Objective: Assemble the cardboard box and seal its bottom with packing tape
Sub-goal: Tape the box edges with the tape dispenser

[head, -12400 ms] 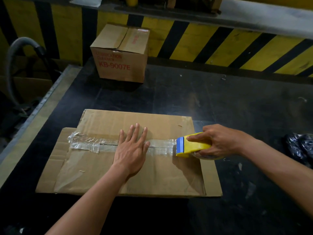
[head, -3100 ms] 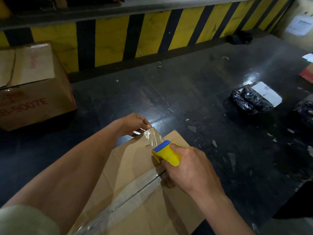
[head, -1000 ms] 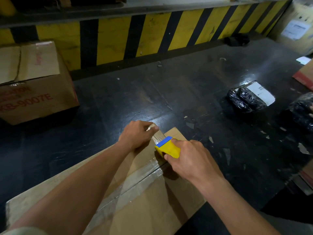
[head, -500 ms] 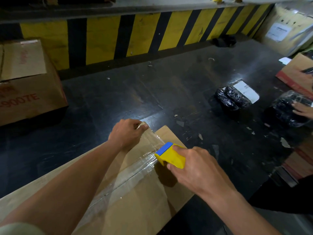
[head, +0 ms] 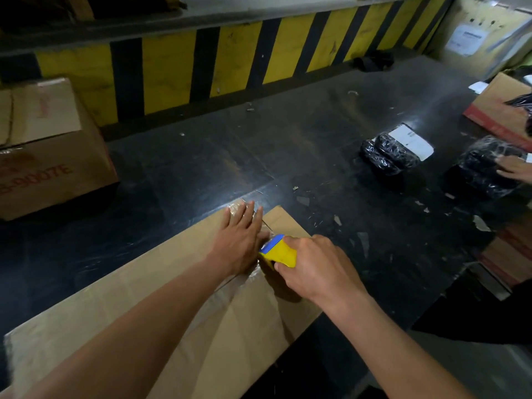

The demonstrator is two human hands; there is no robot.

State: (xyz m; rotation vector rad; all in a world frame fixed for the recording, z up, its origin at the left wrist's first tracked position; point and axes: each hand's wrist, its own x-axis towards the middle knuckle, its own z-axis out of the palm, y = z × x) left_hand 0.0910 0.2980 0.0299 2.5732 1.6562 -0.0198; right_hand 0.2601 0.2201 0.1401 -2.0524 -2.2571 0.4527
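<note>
Left hand [head: 240, 240] flat — on tape [head: 244, 207]

The cardboard box [head: 144, 326] across the lower left of the frame is plain brown board, matt and slightly creased. A strip of clear packing tape [head: 230, 286] runs along it, glossy and wrinkled, and the tape dispenser [head: 283, 253] at the centre is smooth yellow plastic with a blue plastic edge. The surface [head: 230, 156] is black, glossy and scuffed, flecked with torn scraps; at the right, parcels [head: 391, 154] in crinkled shiny black film carry a white paper label [head: 411, 138], and the second box [head: 51, 156] at the left is matt brown cardboard.
</note>
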